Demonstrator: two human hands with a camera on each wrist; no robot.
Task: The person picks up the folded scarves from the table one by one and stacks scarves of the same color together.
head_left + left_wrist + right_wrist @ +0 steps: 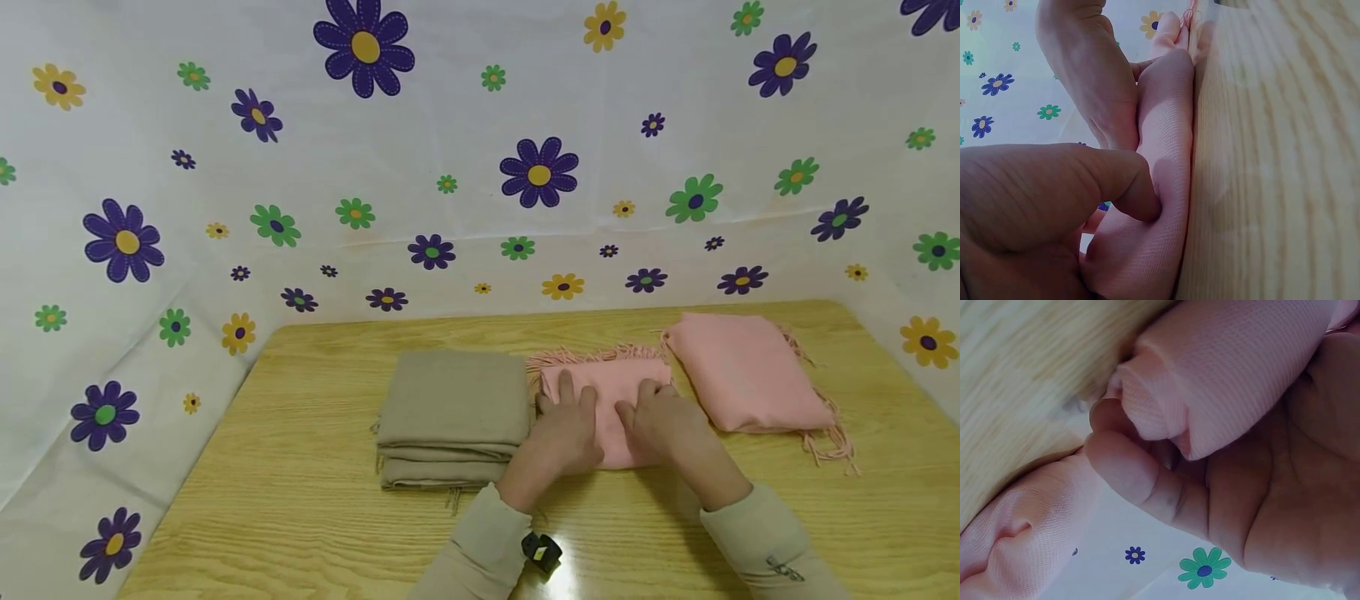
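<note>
A folded pink fringed scarf (611, 408) lies on the table between both hands, its tassels along the far edge. My left hand (566, 429) holds its left side, fingers spread over the top; in the left wrist view the thumb (1138, 194) digs into the soft near fold (1166, 131). On the right side my right hand (663, 421) grips the cloth, thumb toward the middle. The right wrist view shows fingers (1125, 462) curled along the end of the folded layers (1222, 375). The fingers' undersides are partly hidden by cloth.
A stack of folded beige cloths (453, 400) stands just left of the left hand. At the right lies another folded pink fringed scarf (750, 371). A flower-patterned white sheet (450, 125) rises behind and beside the wooden table (300, 500).
</note>
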